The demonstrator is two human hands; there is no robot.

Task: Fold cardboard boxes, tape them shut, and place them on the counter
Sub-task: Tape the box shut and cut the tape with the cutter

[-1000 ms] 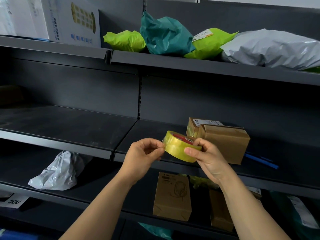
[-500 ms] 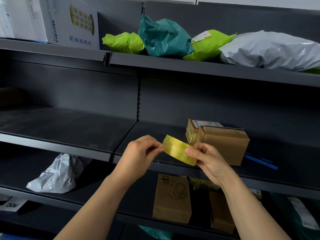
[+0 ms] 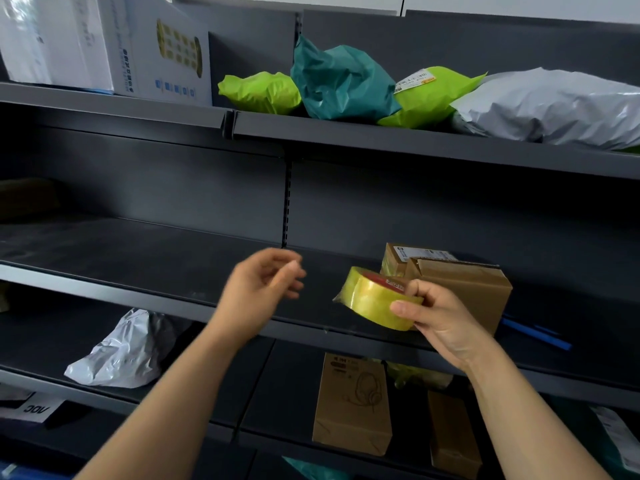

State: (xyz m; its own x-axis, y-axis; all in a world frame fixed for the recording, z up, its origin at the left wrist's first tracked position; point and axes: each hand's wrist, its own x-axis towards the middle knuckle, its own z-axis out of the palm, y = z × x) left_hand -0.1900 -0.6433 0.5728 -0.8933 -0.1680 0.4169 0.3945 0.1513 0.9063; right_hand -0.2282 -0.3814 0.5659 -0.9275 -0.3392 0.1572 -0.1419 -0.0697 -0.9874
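Seen from a head camera facing dark metal shelving. The person's right hand [image 3: 440, 318] grips a yellowish tape roll [image 3: 375, 301] at its right side, thumb over the rim, holding it in the air just in front of the middle shelf [image 3: 145, 247]. The roll is tilted, its red core facing up and away. A small tape end [image 3: 336, 299] appears to stick out at the roll's left edge. The left hand [image 3: 261, 287], motion-blurred, is to the left of the roll and apart from it, fingers loosely curled and holding nothing visible. It is the free hand nearest that end. A cardboard box [image 3: 467, 289] stands on the shelf just behind the right hand, its top not visibly taped.
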